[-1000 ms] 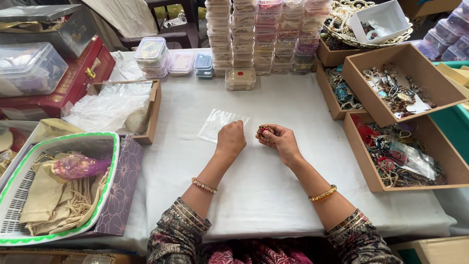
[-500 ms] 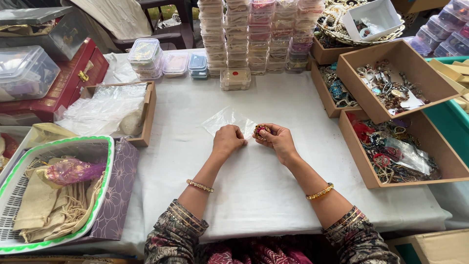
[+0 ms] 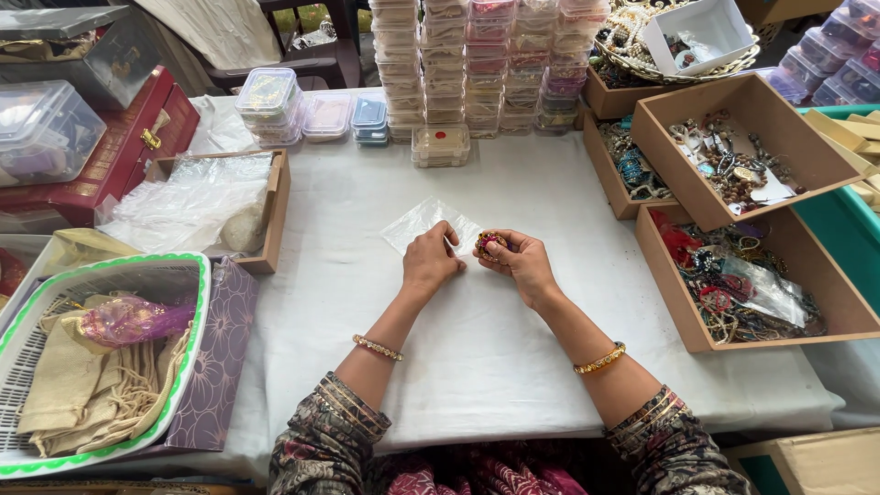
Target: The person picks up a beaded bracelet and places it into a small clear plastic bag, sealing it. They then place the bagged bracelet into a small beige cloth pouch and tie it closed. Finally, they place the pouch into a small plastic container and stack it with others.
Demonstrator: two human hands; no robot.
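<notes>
On the white table cloth [image 3: 477, 348] lies a small clear plastic bag [image 3: 417, 223]. My left hand [image 3: 431, 261] rests on the bag's near edge, fingers curled down onto it. My right hand [image 3: 518, 261] is just to the right of it, fingers closed around a small red and gold jewellery piece [image 3: 489, 243] held at the fingertips, close to the bag's right end. Both wrists carry gold bangles.
Stacks of small clear plastic boxes [image 3: 477, 64] line the table's far side. Brown cardboard trays of jewellery [image 3: 733, 165] stand at the right. At the left sit a tray of clear bags [image 3: 206, 197] and a green-rimmed basket of cloth pouches [image 3: 82, 367].
Both hands have stayed together at the bag. The right hand has brought the jewellery piece a little closer to the bag's edge; the view has shifted slightly.
</notes>
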